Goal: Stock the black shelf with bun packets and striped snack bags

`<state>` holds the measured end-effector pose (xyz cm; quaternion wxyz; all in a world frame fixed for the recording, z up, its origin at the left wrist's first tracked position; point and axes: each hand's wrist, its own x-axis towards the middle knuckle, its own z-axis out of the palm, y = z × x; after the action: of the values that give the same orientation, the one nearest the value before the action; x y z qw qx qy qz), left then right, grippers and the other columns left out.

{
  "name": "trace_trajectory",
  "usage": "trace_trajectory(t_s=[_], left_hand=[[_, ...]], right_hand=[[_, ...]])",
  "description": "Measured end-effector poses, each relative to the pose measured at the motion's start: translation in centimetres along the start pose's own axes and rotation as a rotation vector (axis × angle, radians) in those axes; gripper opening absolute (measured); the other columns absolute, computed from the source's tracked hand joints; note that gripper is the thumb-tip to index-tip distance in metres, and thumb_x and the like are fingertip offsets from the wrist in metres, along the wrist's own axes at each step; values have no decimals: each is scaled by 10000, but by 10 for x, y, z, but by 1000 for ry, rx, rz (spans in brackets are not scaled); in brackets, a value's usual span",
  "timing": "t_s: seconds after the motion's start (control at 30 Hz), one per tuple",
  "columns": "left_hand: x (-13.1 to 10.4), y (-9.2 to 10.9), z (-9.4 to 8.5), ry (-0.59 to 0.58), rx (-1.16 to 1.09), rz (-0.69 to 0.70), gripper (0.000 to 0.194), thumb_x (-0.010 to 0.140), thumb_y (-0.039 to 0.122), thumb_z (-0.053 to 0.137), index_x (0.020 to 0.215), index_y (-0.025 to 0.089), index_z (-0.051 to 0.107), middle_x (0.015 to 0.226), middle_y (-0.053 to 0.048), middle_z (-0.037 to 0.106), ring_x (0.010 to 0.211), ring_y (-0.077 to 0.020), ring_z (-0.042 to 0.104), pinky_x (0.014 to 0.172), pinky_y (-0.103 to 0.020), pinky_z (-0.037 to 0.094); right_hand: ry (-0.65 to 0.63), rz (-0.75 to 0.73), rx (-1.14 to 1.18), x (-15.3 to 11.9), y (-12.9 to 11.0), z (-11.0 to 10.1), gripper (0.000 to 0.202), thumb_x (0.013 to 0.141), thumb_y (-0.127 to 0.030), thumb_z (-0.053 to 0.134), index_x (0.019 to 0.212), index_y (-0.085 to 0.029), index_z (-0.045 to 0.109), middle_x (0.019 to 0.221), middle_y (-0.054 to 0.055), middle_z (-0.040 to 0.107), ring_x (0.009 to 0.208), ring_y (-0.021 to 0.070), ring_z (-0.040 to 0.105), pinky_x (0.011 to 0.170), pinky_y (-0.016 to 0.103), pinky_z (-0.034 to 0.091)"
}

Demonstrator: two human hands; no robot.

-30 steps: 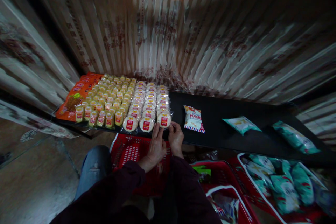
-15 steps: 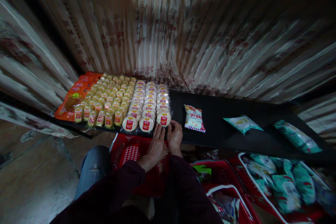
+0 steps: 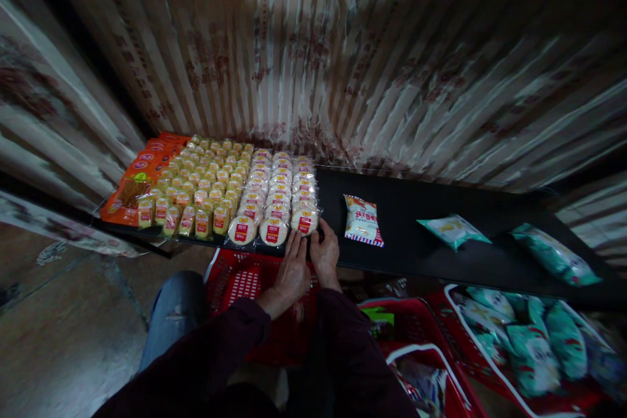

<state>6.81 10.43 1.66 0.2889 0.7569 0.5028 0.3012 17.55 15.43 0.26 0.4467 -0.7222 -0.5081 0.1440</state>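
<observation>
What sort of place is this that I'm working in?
It looks like a shop or a mock-up of one, though I can't tell which: wrapped round crackers and small yellow packs stand in rows on a black shelf, and a red basket below holds teal bags.

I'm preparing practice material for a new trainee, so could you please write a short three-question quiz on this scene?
1. True or false: The left hand and the right hand are both at the front round packet in the rightmost of three columns.
2. Multiple choice: What lies at the left end of the black shelf, beside the yellow packets?
A) A green packet
B) An orange packet
C) A red basket
3. Count: How many teal packets lie on the shelf itself?

Key: 1. True. 2. B. 3. Two.
</observation>
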Motion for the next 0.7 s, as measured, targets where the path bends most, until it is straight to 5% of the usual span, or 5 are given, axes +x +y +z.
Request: trace_trajectory(t_s=[0.53,0.7], left_hand=[[0,-3,3,17,13,-8,739,686,-16,403,1424,23,372,1555,-194,280,1483,-279,109,1201,-500,242],[-5,-2,2,3,55,17,648,728,-14,398,1375,-20,421,1555,-227,253,1485,-286,79,1201,-490,246]], right_hand=[[-20,-35,-5,1,1,0,496,808,-245,387,1220,-92,616,1181,179,662,1092,259,591,984,440,448],[90,-5,33,-7,1,-4,489,813,-254,404,1223,-57,585,1239,207,616,1172,265,549,1025,454,419]])
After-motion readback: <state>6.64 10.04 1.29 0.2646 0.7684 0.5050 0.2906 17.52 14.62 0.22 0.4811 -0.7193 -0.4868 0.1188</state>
